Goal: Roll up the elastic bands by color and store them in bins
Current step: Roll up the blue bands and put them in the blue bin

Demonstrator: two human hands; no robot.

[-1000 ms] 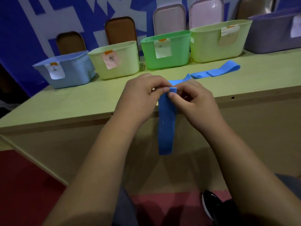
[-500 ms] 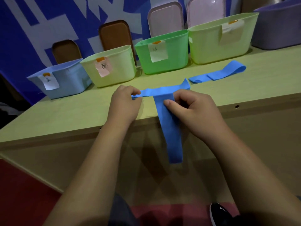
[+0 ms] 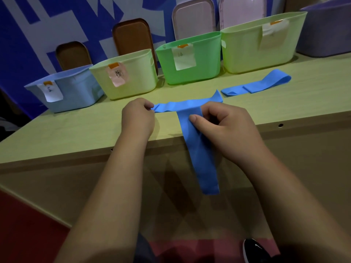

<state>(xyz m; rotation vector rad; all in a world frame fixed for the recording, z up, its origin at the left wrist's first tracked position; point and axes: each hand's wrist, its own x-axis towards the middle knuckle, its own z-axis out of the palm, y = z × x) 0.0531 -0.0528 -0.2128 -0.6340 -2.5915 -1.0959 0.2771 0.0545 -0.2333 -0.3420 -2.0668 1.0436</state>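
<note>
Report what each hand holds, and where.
A blue elastic band: left hand pinches its end on the table; right hand pinches the top of its hanging part.

head view | worn on head | faces forward and down | close above table edge (image 3: 76,154) | only view

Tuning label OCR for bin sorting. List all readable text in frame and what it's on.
green bin label: faint handwriting, possibly "16", unsure.
pink label on the pale yellow-green bin: one handwritten character, illegible.
blue bin label: marks too faint.
large light-green bin label: blurred.
blue backdrop: cropped white shapes, unreadable.
</note>
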